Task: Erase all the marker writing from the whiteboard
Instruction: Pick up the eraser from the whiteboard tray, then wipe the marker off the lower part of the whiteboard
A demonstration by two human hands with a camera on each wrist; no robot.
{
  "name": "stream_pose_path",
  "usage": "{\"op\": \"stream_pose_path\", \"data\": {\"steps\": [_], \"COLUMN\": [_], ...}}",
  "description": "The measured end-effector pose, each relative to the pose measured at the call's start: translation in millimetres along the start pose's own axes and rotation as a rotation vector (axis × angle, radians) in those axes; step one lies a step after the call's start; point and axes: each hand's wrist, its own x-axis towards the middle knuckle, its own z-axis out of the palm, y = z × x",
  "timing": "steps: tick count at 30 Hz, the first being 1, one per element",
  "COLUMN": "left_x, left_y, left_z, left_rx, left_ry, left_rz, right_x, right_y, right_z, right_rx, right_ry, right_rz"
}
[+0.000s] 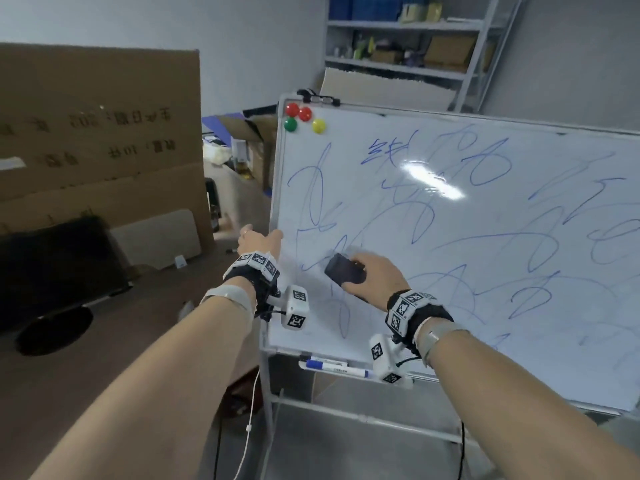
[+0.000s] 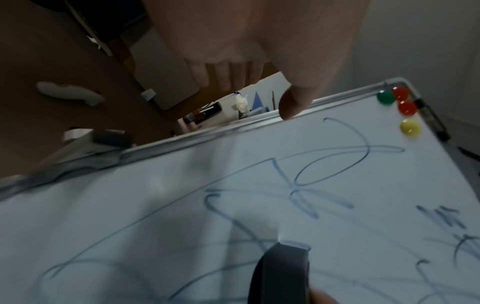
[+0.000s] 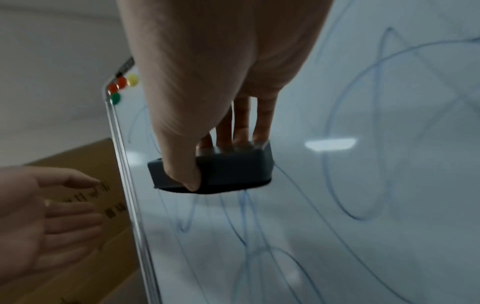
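A whiteboard [image 1: 349,140] on a metal stand is covered in blue marker scribbles [image 1: 419,216] from edge to edge. My right hand [image 1: 372,275] grips a dark eraser [image 1: 344,273] and holds it against the board's lower left area, thumb on one side and fingers on the other [image 3: 241,123]. In the right wrist view the eraser [image 3: 221,172] sits flat on the scribbled surface. My left hand [image 1: 258,240] hovers at the board's left edge with its fingers loosely spread. Its thumb [image 2: 293,107] lies at the frame; the fingers hold nothing.
Red, green and yellow magnets [image 1: 304,119] cluster in the board's top left corner. Blue-capped markers [image 1: 332,365] lie on the tray below the board. A big cardboard box [image 1: 97,133] and a black monitor [image 1: 52,271] stand at left; shelves [image 1: 415,46] behind.
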Motion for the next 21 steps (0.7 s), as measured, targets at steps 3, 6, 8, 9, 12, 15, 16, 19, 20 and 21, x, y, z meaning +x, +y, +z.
{"op": "stream_pose_path", "data": {"steps": [3,6,8,9,12,15,16,19,20,21], "left_x": [13,58,69,61,42,44,46,62,66,71], "left_y": [36,52,64,74,98,106,106,100,97,96], "left_z": [-10,2,7,5,5,9,10,15,17,19], "left_rx": [-0.126,-0.186,-0.206,-0.212,-0.226,-0.203,-0.19,-0.145,-0.135,-0.117], "left_ry": [-0.075,-0.111,-0.127,-0.135,-0.153,-0.161,-0.153,-0.145,-0.156,-0.167], "left_rz": [0.046,0.094,0.097,0.096,0.087,0.078,0.082,0.082,0.081,0.083], "right_x": [35,76,102,113,141,163,169,183,185,186], "right_y": [-25,-36,-40,-41,-41,-41,-43,-52,-55,-56], "right_z": [-28,-51,-65,-73,-91,-95,-93,-91,-89,-85], "right_rx": [0.032,0.006,-0.031,-0.046,-0.059,-0.079,-0.102,-0.106,-0.115,-0.147], "right_ry": [0.138,0.235,0.33,0.378,0.511,0.583,0.588,0.57,0.531,0.477], "right_rz": [-0.136,-0.199,-0.223,-0.234,-0.302,-0.399,-0.432,-0.471,-0.492,-0.526]}}
